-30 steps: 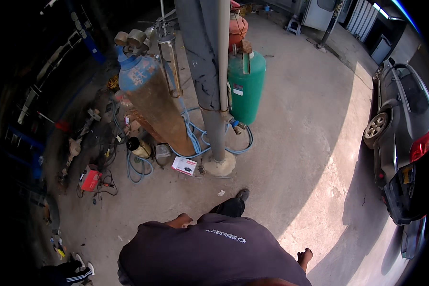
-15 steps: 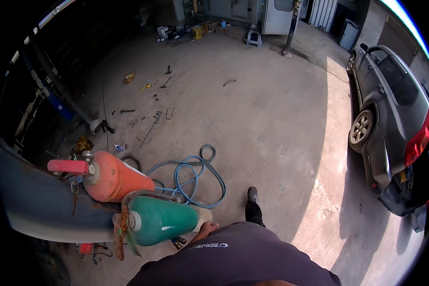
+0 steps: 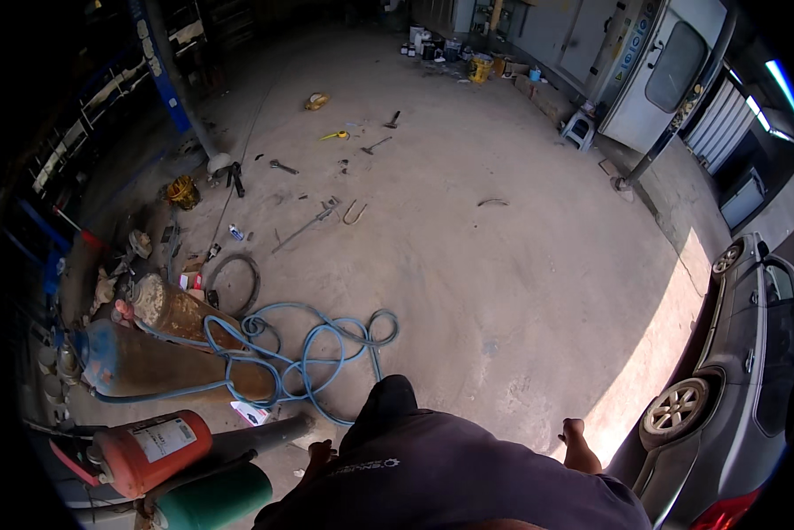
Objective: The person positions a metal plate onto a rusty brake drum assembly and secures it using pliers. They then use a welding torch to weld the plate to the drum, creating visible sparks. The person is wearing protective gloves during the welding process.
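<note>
My left hand (image 3: 320, 451) hangs low beside my dark shirt, just right of a grey post that lies toward the gas cylinders. Its fingers look loosely bent and apart, and nothing shows in it. Out to my other side, my right hand (image 3: 574, 433) hangs over the concrete floor with loose fingers, holding nothing. Nearest the left hand are a green cylinder (image 3: 216, 499) and a red fire extinguisher (image 3: 154, 452). A tangled blue hose (image 3: 304, 362) lies on the floor ahead of it, beside a rusty cylinder (image 3: 172, 309) and a blue-brown one (image 3: 141, 358).
Ahead lie an adjustable wrench (image 3: 283, 166), a hammer (image 3: 393, 119), a U-bolt (image 3: 355, 213) and a curved piece (image 3: 492, 202). A grey car (image 3: 733, 362) stands at the right. Beyond are a stool (image 3: 579, 130), a post (image 3: 671, 132) and a yellow bucket (image 3: 479, 68).
The view has swung left and moved forward. The extinguisher and green cylinder now sit lower left, the two larger cylinders show, and my right hand has come into view.
</note>
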A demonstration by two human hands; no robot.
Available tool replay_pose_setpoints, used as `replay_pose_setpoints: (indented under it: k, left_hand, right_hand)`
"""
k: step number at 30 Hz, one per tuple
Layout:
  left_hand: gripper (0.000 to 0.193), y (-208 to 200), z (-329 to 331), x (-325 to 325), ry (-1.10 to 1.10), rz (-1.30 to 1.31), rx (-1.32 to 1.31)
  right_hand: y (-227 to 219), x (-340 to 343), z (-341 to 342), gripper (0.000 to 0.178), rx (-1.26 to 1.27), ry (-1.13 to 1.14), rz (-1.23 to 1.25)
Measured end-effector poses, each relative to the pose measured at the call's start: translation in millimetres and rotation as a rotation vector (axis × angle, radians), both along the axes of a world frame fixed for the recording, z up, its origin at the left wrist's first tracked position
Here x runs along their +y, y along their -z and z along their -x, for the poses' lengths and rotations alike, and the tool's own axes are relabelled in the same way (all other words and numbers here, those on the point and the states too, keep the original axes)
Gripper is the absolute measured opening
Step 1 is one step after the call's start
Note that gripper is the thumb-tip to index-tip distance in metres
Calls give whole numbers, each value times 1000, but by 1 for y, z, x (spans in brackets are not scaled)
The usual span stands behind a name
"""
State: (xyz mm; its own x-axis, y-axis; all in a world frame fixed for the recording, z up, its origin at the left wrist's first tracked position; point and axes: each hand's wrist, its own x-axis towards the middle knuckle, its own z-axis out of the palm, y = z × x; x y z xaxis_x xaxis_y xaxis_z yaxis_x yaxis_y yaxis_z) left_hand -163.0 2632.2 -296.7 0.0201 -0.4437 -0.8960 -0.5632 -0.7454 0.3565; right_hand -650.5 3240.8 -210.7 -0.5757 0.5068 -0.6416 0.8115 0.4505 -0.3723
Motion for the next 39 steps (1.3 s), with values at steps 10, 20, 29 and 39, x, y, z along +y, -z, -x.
replay_pose_setpoints:
  k: [10, 20, 29, 39]
  left_hand:
    - [26, 50, 251, -54, 664, -71, -276]
    - [27, -50, 724, -319, 464, 564, 419]
    - [28, 17, 868, -426, 743, 148, -193]
    - [30, -34, 994, -513, 62, 67, 71]
  right_hand:
    - [36, -283, 316, 56, 252, -827, 73]
    - [57, -367, 378, 40, -88, -1014, 123]
    - [128, -488, 631, 31, -182, -891, 137]
    - [78, -696, 1010, 34, -74, -366, 265]
